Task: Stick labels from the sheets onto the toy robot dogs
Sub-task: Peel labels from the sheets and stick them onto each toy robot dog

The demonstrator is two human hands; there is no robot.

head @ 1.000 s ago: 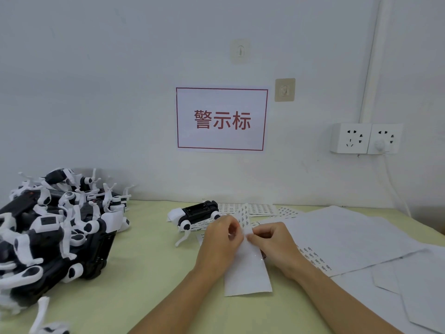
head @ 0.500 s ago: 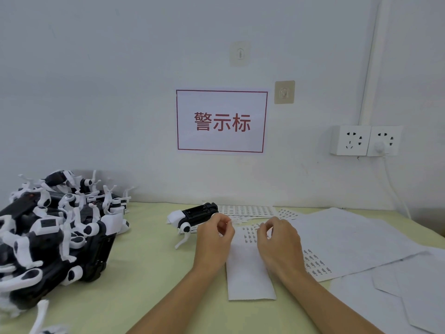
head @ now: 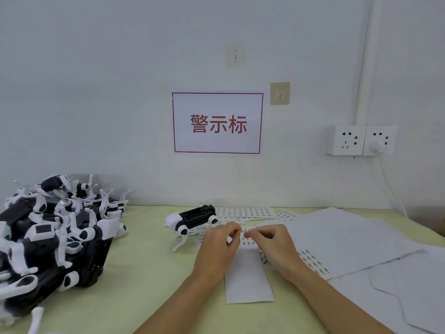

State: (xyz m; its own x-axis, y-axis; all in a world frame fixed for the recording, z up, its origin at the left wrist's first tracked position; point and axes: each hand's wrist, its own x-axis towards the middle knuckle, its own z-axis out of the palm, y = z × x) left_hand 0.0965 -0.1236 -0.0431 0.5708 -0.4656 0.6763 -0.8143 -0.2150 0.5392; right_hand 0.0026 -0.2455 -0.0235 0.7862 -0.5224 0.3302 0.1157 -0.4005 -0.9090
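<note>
Your pale green table (head: 144,273) runs along a white wall, and nothing on it is a container; everything lies loose on the top. The biggest mass is the heap of black-and-white toy robot dogs (head: 53,239) piled at the left edge, legs sticking out in all directions. On the right, blank white paper sheets (head: 342,239) overlap one another, with printed label sheets (head: 243,212) lying at the far side by the wall and more rows of labels showing from under the paper near your right wrist. A narrow white strip of backing paper (head: 248,278) lies flat between your forearms. A single robot dog (head: 192,218) lies just beyond your left hand, on the edge of the label sheets. Your left hand (head: 216,251) and right hand (head: 272,247) meet above the strip's far end, fingers curled and fingertips pinched together; whether a label sits between them is too small to tell.
</note>
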